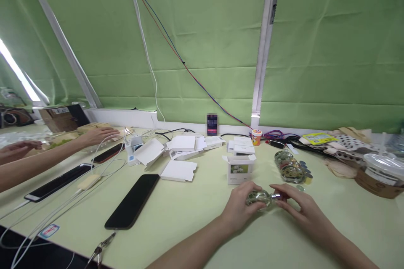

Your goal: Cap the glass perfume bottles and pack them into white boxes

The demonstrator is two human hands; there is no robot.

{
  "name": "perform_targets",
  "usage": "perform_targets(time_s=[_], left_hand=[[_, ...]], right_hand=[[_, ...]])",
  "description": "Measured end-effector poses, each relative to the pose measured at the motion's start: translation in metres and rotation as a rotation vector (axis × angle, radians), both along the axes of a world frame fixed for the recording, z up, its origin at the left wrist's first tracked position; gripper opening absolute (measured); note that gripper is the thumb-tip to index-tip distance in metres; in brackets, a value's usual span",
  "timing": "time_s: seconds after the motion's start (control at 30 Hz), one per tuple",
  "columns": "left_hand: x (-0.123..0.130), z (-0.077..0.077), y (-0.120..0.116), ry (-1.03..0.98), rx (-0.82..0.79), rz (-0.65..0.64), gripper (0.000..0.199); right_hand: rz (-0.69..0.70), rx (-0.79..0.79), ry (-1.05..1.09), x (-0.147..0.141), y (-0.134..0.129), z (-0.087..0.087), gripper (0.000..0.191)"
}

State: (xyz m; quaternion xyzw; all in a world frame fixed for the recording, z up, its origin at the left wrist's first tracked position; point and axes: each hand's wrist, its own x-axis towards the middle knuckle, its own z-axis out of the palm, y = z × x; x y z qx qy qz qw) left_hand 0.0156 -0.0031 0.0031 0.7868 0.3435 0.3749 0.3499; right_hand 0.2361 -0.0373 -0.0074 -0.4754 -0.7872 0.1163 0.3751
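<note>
My left hand is closed around a small clear glass bottle that lies on its side, with greenish contents showing through. The bottle's neck points right, toward my right hand. Thumb and fingers of that hand pinch the dark reddish cap beside a shiny metal collar. Just beyond the hands, a white box with a plant picture stands upright, its top flaps open. Right of it, several glass bottles with dried plant contents lie in a row, small round discs beside them.
White cartons and flaps are piled at mid-table. A black phone lies to the left, near cables and a charging phone. Another person's hand reaches in at far left. A lidded plastic cup stands at right.
</note>
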Motion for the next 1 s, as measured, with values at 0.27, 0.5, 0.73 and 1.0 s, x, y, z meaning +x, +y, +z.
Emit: perform_targets(time_s=[0.27, 0.5, 0.73, 1.0], left_hand=[[0.0003, 0.0005, -0.0001, -0.007, -0.001, -0.002, 0.027], [0.0002, 0.0003, -0.0001, 0.008, 0.001, -0.001, 0.027], [-0.0002, -0.0001, -0.0011, 0.008, 0.032, -0.025, 0.027], [-0.0005, -0.0017, -0.0022, 0.032, 0.062, -0.046, 0.027]], right_hand=[[0.004, -0.125, 0.025, -0.0053, -0.0045, -0.0007, 0.025], [0.017, -0.214, 0.033, -0.0032, -0.0040, -0.0001, 0.026], [0.041, -0.271, 0.071, -0.0019, -0.0013, -0.0052, 0.028], [0.079, -0.326, 0.157, -0.0023, 0.0017, -0.0076, 0.027]])
